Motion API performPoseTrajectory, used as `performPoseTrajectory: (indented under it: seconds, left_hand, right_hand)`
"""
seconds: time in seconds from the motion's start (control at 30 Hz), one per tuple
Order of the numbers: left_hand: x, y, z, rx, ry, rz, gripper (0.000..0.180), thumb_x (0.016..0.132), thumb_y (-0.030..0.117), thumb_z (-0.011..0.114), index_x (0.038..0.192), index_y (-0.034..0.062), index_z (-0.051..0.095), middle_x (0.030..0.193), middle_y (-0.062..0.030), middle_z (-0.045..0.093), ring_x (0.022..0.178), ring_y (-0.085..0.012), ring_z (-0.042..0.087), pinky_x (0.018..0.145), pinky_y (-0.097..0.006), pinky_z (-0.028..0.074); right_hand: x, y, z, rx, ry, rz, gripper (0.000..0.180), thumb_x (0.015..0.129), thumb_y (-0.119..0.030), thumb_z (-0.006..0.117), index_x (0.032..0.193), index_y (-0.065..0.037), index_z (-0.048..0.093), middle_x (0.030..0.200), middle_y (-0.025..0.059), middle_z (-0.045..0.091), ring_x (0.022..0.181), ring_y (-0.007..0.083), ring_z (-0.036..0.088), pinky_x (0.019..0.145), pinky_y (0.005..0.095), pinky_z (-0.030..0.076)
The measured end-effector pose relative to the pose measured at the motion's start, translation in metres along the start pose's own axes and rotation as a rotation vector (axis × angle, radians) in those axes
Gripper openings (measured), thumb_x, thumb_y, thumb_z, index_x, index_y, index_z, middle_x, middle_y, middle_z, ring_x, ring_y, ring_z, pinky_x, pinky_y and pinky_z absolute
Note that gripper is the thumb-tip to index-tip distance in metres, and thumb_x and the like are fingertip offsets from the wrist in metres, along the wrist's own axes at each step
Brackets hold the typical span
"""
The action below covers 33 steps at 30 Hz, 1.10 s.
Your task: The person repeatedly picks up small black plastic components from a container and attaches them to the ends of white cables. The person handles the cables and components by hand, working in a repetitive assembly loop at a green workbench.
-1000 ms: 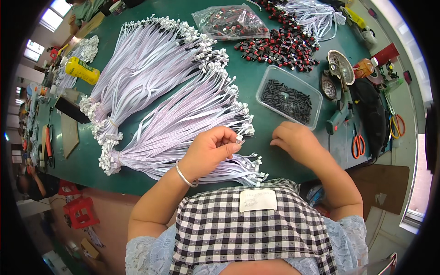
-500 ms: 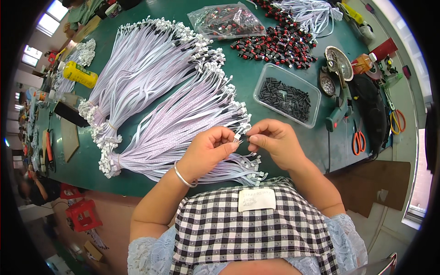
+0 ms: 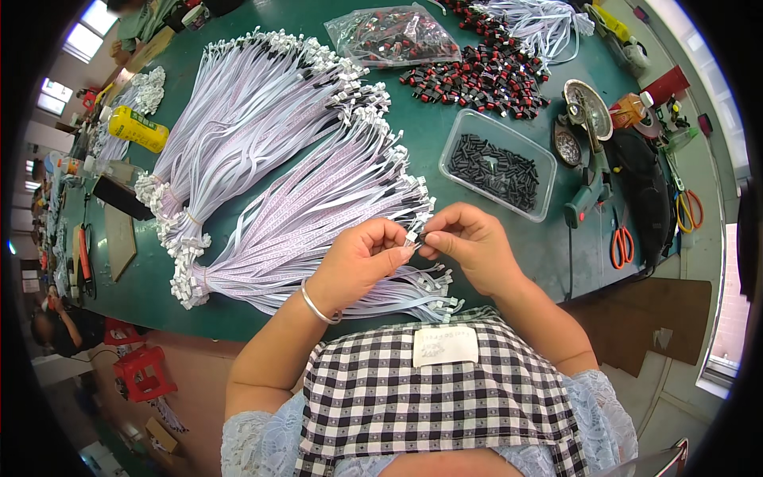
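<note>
My left hand (image 3: 362,258) pinches the white connector end (image 3: 412,237) of a flat white ribbon cable just above the green table (image 3: 238,310). My right hand (image 3: 469,242) meets it from the right, fingertips pinched on a small black piece at that connector. Both hands hover over the near bundle of white ribbon cables (image 3: 318,215), whose connector ends fan out to the right. A clear plastic tray of small black pieces (image 3: 497,165) sits just beyond my right hand.
More ribbon cable bundles (image 3: 238,119) lie at the far left. A pile of red and black parts (image 3: 477,75) and a clear bag (image 3: 393,36) sit at the back. A hand tool (image 3: 588,187), orange scissors (image 3: 620,242) and a yellow bottle (image 3: 137,129) lie around.
My right hand has come in from the table at the right to meet my left hand at the cable's connector end. My left hand stays on the cable.
</note>
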<state>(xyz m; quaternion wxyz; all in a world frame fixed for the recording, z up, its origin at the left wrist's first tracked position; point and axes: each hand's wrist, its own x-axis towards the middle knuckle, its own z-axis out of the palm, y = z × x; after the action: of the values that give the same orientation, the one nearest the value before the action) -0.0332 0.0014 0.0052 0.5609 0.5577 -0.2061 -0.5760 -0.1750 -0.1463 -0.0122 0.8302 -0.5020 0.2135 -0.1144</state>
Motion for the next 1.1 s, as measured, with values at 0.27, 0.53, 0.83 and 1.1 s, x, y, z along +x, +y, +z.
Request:
performPoseTrajectory:
  seconds: [0.27,0.53,0.83,1.1]
  left_hand:
    - [0.0006,0.0001,-0.0001,0.028,-0.007,0.007,0.013,0.086,0.01,0.065,0.096,0.0035,0.059,0.083,0.0007,0.059,0.07,-0.0042,0.051,0.063,-0.018,0.043]
    - [-0.0002,0.0006,-0.0001,0.014,-0.016,0.01,0.013,0.087,0.011,0.065,0.096,0.0034,0.059,0.084,0.0003,0.06,0.07,-0.004,0.051,0.064,-0.018,0.043]
    - [-0.0001,-0.0017,-0.0011,0.026,-0.001,0.022,0.014,0.087,0.011,0.065,0.098,0.0034,0.059,0.085,0.0,0.06,0.072,-0.005,0.052,0.066,-0.019,0.045]
    - [-0.0004,-0.0012,-0.0019,0.046,0.003,0.009,0.015,0.087,0.01,0.065,0.099,0.0036,0.059,0.086,0.0001,0.06,0.073,-0.0052,0.052,0.066,-0.019,0.045]
  right_hand:
    - [-0.002,0.0017,0.0014,-0.026,-0.022,-0.061,0.009,0.087,-0.003,0.064,0.095,0.001,0.059,0.088,0.0069,0.064,0.081,0.0132,0.064,0.072,0.025,0.053]
    - [-0.0025,0.0036,0.0034,-0.048,-0.044,-0.045,0.008,0.088,-0.003,0.063,0.094,0.001,0.059,0.089,0.0072,0.064,0.081,0.0128,0.064,0.072,0.0249,0.053]
    - [-0.0051,0.0038,0.0058,-0.076,-0.036,-0.073,0.009,0.088,-0.003,0.062,0.095,0.002,0.059,0.089,0.0076,0.065,0.082,0.013,0.065,0.073,0.025,0.054]
    - [-0.0049,0.0034,0.0054,-0.082,-0.027,-0.044,0.008,0.089,-0.003,0.061,0.095,0.002,0.059,0.087,0.0073,0.065,0.081,0.0124,0.064,0.073,0.0246,0.054]
